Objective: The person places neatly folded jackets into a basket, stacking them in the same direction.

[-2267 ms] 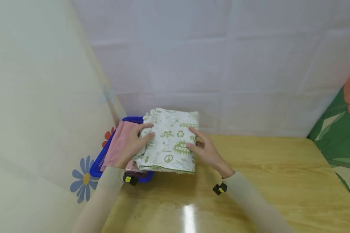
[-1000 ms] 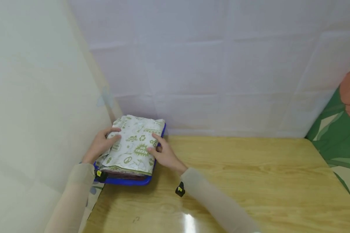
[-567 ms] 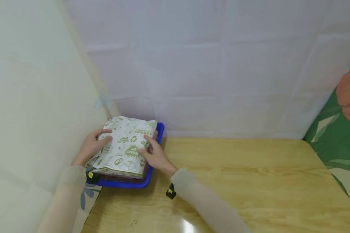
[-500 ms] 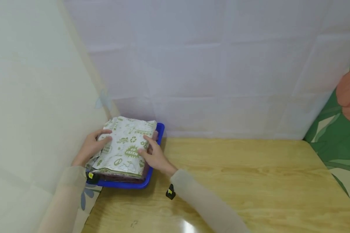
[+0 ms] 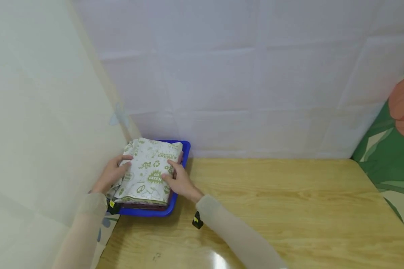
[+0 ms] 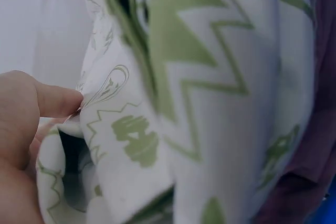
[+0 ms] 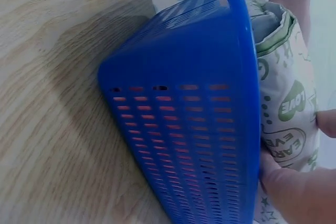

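Observation:
A folded white cloth (image 5: 144, 186) with green print lies on top of the stack in the blue plastic basket (image 5: 148, 213), standing above its rim. My left hand (image 5: 110, 175) grips the cloth's left side; the left wrist view shows its fingers at the loose folds. On the opposite side my right hand (image 5: 183, 184) holds the cloth's edge, a thumb on top and fingers down beside the basket's rim in the right wrist view. Under the white cloth a dark purple cloth (image 5: 144, 206) shows at the front. Pink shows through the basket's slots in the right wrist view.
The basket stands at the left end of a wood-grain table (image 5: 272, 201), in the corner between a cream wall covering (image 5: 43, 130) and a pale grey backdrop (image 5: 222, 82). A green and orange floral covering (image 5: 397, 149) hangs at the right.
Both hands have carried the white cloth left from beside the pink cloth and lowered it into the basket, covering the pink. In the last half second it has shifted slightly toward me.

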Tool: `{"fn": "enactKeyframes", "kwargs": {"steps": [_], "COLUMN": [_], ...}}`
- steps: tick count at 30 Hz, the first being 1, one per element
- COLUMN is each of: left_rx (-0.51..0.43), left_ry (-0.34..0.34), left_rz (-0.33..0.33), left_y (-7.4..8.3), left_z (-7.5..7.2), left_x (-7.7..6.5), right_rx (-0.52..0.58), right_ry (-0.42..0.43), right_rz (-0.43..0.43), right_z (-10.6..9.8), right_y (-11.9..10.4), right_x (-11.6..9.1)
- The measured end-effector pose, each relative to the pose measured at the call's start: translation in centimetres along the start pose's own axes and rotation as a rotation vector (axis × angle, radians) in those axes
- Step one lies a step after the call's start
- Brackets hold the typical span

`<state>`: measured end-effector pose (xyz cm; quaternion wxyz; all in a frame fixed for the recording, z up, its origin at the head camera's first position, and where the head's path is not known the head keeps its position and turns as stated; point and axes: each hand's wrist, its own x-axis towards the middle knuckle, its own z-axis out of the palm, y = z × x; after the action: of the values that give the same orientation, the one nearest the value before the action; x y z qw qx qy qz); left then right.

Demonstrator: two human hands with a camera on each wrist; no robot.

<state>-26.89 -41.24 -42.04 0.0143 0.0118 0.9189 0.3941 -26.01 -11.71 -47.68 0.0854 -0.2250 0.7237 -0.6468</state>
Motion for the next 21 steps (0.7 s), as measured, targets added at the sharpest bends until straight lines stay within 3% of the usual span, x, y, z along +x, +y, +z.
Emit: {"fn": "enactKeyframes", "kwargs": {"steps": [6,11,16,21], "left_rx": [0.032,0.069,0.123,0.186], "left_ry": [0.011,0.026,0.041,0.056], "left_rz": [-0.024,-0.061,-0.051,-0.068], "left_y": [-1.7,-2.2,-1.7,-0.3], "left_z": [1.2,2.1,2.0,1.5], "left_x": [0.6,0.7,0.3,-0.1], "right_rx": [-0.176,-0.296,-0.375,-0.356], "right_ry": [-0.007,0.030,0.049,0.073], "right_rz": [0.030,0.058,0.028,-0.010], "right_z": [0.3,0.2,-0.2,-1.0], "right_y": [-0.3,-0.9,-1.5,-1.7], "right_x": [-0.3,-0.8,-1.0,-1.1]}}
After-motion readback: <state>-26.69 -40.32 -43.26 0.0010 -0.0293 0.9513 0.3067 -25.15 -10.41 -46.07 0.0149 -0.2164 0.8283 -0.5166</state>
